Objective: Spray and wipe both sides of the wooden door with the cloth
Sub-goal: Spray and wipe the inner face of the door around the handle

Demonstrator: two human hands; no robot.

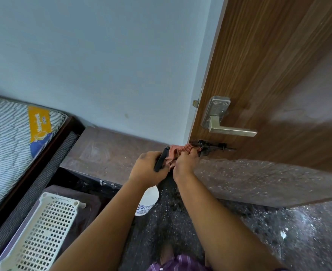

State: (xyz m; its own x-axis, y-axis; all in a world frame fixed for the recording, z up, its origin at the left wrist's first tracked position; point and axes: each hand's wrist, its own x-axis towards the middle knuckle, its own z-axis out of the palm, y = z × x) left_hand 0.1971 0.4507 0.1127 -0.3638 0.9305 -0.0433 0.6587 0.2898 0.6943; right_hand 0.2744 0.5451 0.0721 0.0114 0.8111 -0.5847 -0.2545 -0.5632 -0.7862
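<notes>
Two hands, one cloth, one spray bottle, one door, one basket

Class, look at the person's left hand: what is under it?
Under the left hand hangs a white spray bottle; its black trigger head shows between the fingers. The forearm covers most of the bottle, so its label is only partly readable.
</notes>
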